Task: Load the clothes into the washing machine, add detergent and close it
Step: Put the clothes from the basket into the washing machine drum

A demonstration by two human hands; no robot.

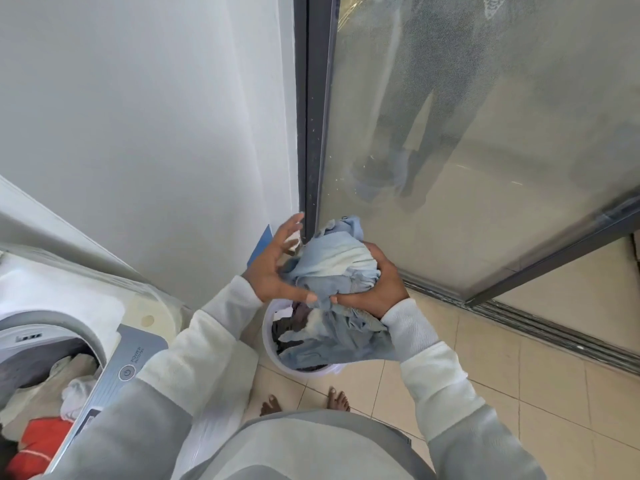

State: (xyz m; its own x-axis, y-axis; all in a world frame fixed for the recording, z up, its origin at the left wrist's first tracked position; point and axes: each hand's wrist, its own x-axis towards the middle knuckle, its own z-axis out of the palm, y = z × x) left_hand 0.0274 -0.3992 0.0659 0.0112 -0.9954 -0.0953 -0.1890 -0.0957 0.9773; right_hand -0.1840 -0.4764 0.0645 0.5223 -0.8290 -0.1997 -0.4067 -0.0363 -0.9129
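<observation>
Hands [273, 268] [375, 289] hold clothes [332, 265] above basket [313, 373] rim, wall [173, 168] just beside

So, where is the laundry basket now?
The laundry basket stands on the tiled floor, centre of the head view, right of the washing machine, under the blue clothes.

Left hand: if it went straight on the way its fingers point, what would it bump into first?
Most likely the corner where the white wall meets the dark door frame: the left hand's spread fingers point up toward it. Depth is unclear, so how far off it is cannot be told.
</observation>
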